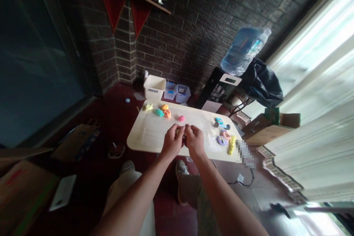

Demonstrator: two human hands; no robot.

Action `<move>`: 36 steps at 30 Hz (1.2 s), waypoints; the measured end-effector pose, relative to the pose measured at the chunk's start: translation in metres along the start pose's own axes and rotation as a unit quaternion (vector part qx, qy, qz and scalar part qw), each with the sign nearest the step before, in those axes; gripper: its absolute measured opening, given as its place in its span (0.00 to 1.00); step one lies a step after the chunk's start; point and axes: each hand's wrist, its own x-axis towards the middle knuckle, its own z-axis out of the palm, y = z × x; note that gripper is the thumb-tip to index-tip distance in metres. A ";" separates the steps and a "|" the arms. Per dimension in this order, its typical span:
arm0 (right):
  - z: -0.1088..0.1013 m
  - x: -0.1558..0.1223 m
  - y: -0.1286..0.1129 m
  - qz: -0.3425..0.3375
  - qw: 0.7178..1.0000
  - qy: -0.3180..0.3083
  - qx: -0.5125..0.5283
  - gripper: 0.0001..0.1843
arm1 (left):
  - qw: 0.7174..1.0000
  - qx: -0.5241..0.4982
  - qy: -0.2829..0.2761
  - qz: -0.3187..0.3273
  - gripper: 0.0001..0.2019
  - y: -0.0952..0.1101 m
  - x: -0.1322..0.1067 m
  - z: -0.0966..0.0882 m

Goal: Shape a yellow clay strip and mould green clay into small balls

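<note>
My left hand and my right hand meet fingertip to fingertip above the front middle of a low cream table. Both are closed in a pinch, and whatever is between the fingers is mostly hidden and too small to name. Just beyond them sits a pink lump of what looks like modelling clay. At the far left of the tabletop lie green, orange, salmon and pale yellow lumps. Blue, purple, pink-orange and yellow shaped pieces are at the right.
Clear textured plastic sheeting covers part of the tabletop. Behind the table are a white bin and two clear boxes. A water dispenser with a blue bottle stands back right, near a cardboard box. Paper bags lie left.
</note>
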 end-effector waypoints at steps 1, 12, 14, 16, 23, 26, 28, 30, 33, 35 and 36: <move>0.001 0.008 0.005 0.007 1.000 0.007 0.011 0.24 | 1.000 0.002 0.012 -0.005 0.16 -0.003 0.008 0.004; 0.015 0.087 0.048 0.125 0.977 -0.123 0.117 0.15 | 0.995 -0.026 0.065 -0.065 0.11 -0.058 0.086 -0.002; 0.010 0.095 0.047 0.129 0.969 -0.170 0.125 0.16 | 0.995 -0.049 0.030 -0.084 0.11 -0.056 0.093 -0.009; 0.004 0.101 0.044 0.134 0.962 -0.197 0.132 0.17 | 0.991 -0.085 -0.029 -0.099 0.10 -0.051 0.100 -0.015; -0.020 0.109 0.039 0.131 0.954 -0.215 0.165 0.17 | 0.991 -0.023 -0.099 -0.082 0.08 -0.044 0.116 -0.010; -0.023 0.108 0.044 0.122 0.962 -0.193 0.151 0.17 | 0.992 0.040 -0.097 -0.065 0.08 -0.048 0.113 -0.008; -0.023 0.107 0.046 0.112 0.966 -0.188 0.136 0.16 | 0.991 0.044 -0.108 -0.071 0.09 -0.048 0.110 -0.011; -0.022 0.107 0.047 0.101 0.970 -0.186 0.124 0.13 | 0.989 0.028 -0.120 -0.086 0.10 -0.047 0.108 -0.015; -0.018 0.106 0.047 0.102 0.969 -0.187 0.127 0.08 | 0.987 0.018 -0.122 -0.102 0.13 -0.044 0.104 -0.022; -0.014 0.106 0.047 0.113 0.968 -0.190 0.120 0.08 | 0.987 0.018 -0.120 -0.104 0.13 -0.045 0.103 -0.026; -0.011 0.106 0.048 0.117 0.969 -0.191 0.104 0.09 | 0.988 0.018 -0.117 -0.101 0.12 -0.046 0.102 -0.029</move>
